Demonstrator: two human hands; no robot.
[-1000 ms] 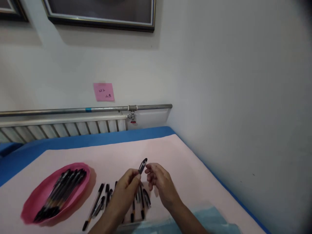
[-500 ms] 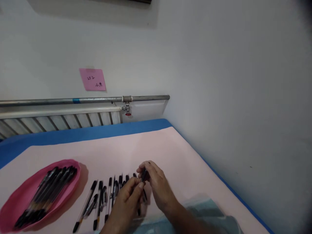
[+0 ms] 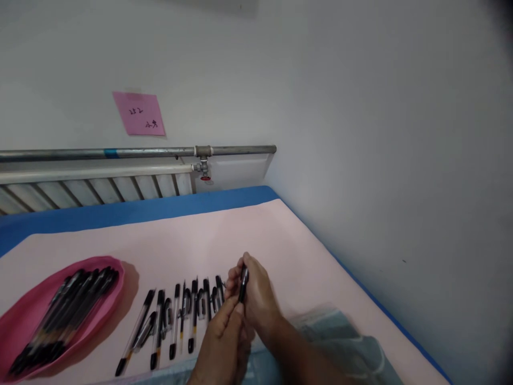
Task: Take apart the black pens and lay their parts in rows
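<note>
Both of my hands meet over the table, holding one dark pen (image 3: 242, 284) between them. My left hand (image 3: 224, 329) pinches the pen's lower part between thumb and fingers. Around the upper end, my right hand (image 3: 258, 291) has its fingers curled. The pen tilts slightly, its top pointing away from me; its lower end is hidden in the left hand. To the left lies a loose row of clear pen barrels (image 3: 175, 321) with black ends, and among them several black pen caps (image 3: 167, 314). My left hand covers part of the row's right end.
A pink oval dish (image 3: 116, 299) with several pens piled in it stands at the left. Pink paper (image 3: 192, 230) covers the blue tabletop (image 3: 160, 206). Walls rise behind and to the right, with a metal pipe (image 3: 160, 153), a red-handled valve (image 3: 205, 178) and a pink note (image 3: 140, 115).
The view has shifted slightly, so the scene sits higher and further left. My hands have turned a little, and the pen between them now shows more plainly and stands more upright.
</note>
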